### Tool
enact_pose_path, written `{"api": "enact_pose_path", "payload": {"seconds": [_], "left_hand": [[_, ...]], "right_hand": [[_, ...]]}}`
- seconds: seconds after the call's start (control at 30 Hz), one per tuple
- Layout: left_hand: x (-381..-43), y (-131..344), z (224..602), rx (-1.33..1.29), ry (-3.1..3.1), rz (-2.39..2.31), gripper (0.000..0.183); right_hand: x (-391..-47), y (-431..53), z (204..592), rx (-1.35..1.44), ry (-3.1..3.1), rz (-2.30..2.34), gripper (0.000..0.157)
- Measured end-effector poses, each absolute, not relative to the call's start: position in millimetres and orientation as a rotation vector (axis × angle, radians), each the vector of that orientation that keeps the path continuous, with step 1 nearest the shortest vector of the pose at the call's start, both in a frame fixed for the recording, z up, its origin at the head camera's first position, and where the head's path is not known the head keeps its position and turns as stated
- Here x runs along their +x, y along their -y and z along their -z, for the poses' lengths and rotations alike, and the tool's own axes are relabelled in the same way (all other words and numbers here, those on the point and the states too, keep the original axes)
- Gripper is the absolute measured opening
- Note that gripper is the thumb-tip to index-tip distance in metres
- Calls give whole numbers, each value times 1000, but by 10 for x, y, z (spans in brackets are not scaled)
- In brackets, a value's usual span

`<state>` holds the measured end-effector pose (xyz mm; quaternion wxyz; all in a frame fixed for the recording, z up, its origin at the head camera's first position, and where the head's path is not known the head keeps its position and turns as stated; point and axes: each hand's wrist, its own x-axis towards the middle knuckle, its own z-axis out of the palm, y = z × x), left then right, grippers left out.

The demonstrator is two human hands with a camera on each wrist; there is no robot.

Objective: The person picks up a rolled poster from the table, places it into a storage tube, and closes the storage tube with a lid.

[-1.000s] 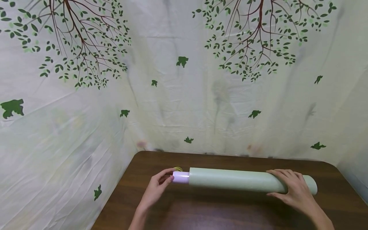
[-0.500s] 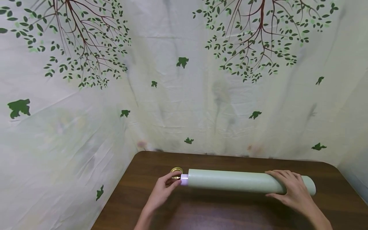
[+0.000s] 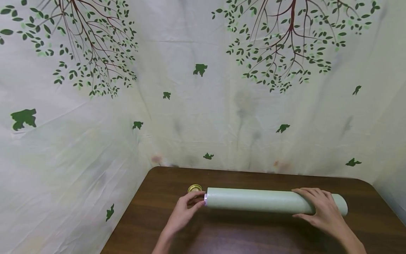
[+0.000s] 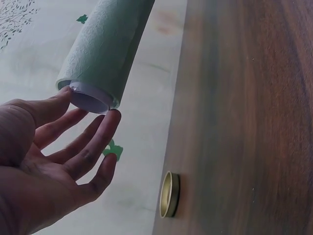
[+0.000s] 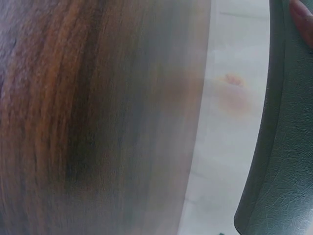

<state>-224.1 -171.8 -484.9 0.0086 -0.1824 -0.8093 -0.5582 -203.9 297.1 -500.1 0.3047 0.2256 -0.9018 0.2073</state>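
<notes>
A long pale green tube (image 3: 250,200) with a leathery texture is held level above the table. My right hand (image 3: 320,208) grips it near its right end, fingers over the top and thumb below. From its left mouth a short end of a hollow, white to pale lilac roll (image 4: 93,99) sticks out. My left hand (image 3: 181,214) pinches that end, with the thumb (image 4: 55,105) on one side of the rim and fingertips on the other. In the right wrist view, only a fingertip (image 5: 304,22) shows against the dark-looking tube.
A round gold cap (image 3: 195,187) lies on the brown wooden table (image 3: 247,236), behind my left hand; its rim shows in the left wrist view. Pale cloth (image 3: 241,116) printed with trees and leaves hangs behind the table and along its left side.
The white roll has slid rightward into the green tube, leaving only a short end out. My left hand has moved right with it, uncovering the gold cap. My right hand has stayed nearly still.
</notes>
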Motion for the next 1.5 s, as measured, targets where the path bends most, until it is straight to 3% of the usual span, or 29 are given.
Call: {"api": "enact_pose_path", "payload": {"seconds": [0.8, 1.1, 1.5], "left_hand": [[-2069, 1768, 4875, -564, 2529, 1646, 33], [-1971, 1914, 4844, -364, 2575, 1474, 33], [-2094, 2235, 5037, -246, 2864, 944, 67]], "right_hand": [[-1872, -2971, 4978, 611, 2374, -556, 90], [-1811, -3036, 4958, 617, 2367, -554, 90], [-1695, -3016, 4964, 584, 2370, -565, 91]]}}
